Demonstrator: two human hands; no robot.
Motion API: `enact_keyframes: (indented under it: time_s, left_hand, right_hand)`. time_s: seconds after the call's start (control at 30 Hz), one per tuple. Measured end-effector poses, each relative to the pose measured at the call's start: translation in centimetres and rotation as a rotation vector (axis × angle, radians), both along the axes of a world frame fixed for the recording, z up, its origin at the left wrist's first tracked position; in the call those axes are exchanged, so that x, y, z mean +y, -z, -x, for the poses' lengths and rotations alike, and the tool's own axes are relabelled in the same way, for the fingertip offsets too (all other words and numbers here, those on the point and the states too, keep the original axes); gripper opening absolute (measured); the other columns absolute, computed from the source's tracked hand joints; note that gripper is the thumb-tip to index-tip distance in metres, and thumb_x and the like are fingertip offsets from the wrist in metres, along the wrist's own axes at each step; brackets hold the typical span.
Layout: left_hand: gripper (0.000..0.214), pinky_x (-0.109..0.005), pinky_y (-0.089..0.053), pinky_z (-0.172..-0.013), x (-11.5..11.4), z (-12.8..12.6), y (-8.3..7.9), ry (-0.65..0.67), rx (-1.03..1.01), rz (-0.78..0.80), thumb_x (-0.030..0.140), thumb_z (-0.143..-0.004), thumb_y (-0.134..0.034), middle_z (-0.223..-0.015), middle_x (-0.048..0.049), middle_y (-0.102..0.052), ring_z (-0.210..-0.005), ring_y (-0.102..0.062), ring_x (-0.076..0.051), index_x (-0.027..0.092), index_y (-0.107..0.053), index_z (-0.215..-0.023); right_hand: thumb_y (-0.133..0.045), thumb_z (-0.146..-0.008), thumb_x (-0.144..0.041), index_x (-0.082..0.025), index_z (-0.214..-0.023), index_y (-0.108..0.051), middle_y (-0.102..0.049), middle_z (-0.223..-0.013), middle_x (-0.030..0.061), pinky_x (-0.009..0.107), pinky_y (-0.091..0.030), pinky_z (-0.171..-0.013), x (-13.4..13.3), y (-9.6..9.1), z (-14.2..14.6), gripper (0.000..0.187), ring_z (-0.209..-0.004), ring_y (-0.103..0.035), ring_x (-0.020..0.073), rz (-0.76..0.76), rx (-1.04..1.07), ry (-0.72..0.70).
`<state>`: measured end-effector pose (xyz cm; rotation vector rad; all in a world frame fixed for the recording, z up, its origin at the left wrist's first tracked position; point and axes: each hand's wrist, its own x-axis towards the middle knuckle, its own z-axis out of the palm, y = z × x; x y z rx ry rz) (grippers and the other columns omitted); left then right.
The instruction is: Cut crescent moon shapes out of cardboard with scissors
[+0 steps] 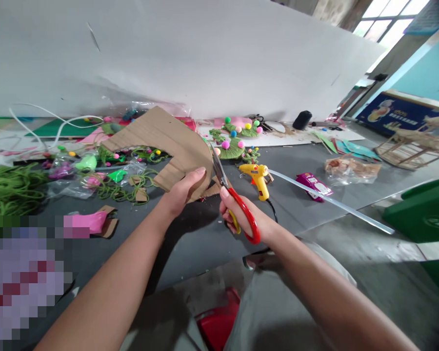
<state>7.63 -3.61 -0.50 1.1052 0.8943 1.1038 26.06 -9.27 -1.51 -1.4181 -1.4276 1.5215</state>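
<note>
In the middle of the frame, your left hand holds a big piece of brown cardboard up off the grey table. Your right hand sits just beside it, with its fingers through the red scissors. The blades touch the cardboard's right edge. Just behind the scissors, a yellow glue gun stands on the table. A long clear stick lies to the right of it, next to a purple packet. At the left edge lies a heap of green string. A big white board fills the top. A green bin is at the right edge.
</note>
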Motion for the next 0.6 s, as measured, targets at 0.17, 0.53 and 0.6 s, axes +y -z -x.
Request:
enact_keyframes:
  time_s: [0.17,0.53,0.6]
  left_hand:
    - [0.034,-0.038,-0.061,-0.096,0.2,0.1,0.5,0.123,-0.046,0.019,0.052,-0.088,-0.072,-0.093,-0.0069,-0.082,-0.109,-0.076,-0.032,0.019,-0.081,-0.091]
    - [0.042,-0.036,-0.061,-0.087,0.7,0.0,2.1,0.198,-0.079,0.104,0.057,-0.091,-0.072,-0.095,-0.0073,-0.083,-0.100,-0.078,-0.031,0.018,-0.083,-0.101]
    - [0.043,-0.038,-0.059,-0.100,0.7,-0.1,2.1,0.149,-0.089,0.054,0.057,-0.092,-0.071,-0.106,-0.0084,-0.083,-0.112,-0.076,-0.032,0.018,-0.083,-0.107]
  right_hand:
    - [-0.045,-0.089,-0.093,-0.022,-0.077,-0.050,-0.044,-0.066,-0.0031,0.025,-0.040,-0.046,-0.1,0.1,0.1,0.072,-0.052,-0.044,0.0109,-0.020,-0.047,-0.001]
    - [-0.043,-0.090,-0.093,-0.023,-0.074,-0.046,-0.043,-0.059,-0.0046,0.026,-0.041,-0.046,-0.2,-0.3,0.4,0.072,-0.047,-0.045,0.0113,-0.045,-0.091,0.017]
    - [-0.043,-0.092,-0.091,-0.023,-0.074,-0.046,-0.045,-0.060,-0.0039,0.026,-0.041,-0.047,-0.3,-0.2,0.4,0.071,-0.049,-0.047,0.0119,-0.076,-0.112,0.003]
